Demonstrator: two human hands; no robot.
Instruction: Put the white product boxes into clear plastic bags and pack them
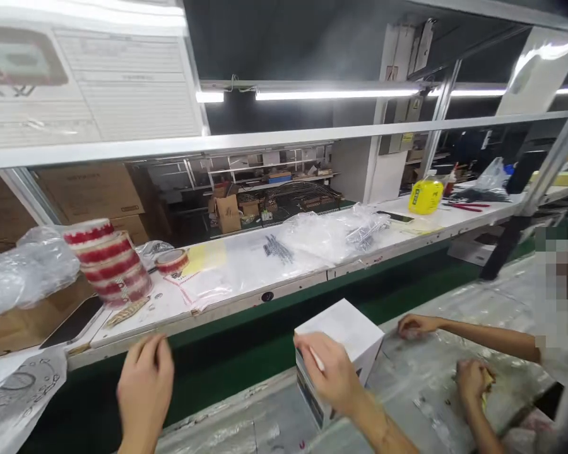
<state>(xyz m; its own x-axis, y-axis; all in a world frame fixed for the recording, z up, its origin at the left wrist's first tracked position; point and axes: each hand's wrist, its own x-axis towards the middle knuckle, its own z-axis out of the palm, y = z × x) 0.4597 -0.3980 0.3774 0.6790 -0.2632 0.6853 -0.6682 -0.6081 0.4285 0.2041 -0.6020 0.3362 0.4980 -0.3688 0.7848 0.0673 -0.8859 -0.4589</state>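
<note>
My right hand (329,372) is wrapped over the near top corner of a white box (348,331) that stands on the plastic-covered bench in front of me. My left hand (144,388) hovers in the air over the dark green conveyor belt (227,372), its fingers loosely curled and slightly blurred, with nothing visible in it. It is nearest to the front edge of the white shelf (208,309) beyond the belt.
A stack of red-and-white tape rolls (108,260) and a single roll (171,260) sit on the shelf with clear bags (331,230). A yellow container (425,196) stands further right. A co-worker's two hands (419,326) rest on the bench at right.
</note>
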